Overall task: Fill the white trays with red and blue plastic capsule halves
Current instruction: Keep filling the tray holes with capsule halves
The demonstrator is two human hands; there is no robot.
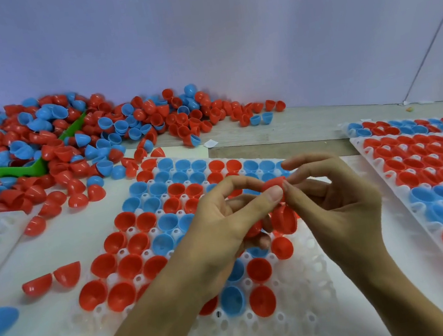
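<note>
Both hands pinched a red half over the middle tray, left hand palming spares (looked red) and right hand peeling one off to seat.

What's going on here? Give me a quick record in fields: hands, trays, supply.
left hand: pinches a red capsule half, more red halves in its palm
right hand: fingertips pinch the same half
middle tray: partly filled, near pockets empty
right tray: mostly filled, red and blue
supply: loose pile over a green bin, far left
</note>
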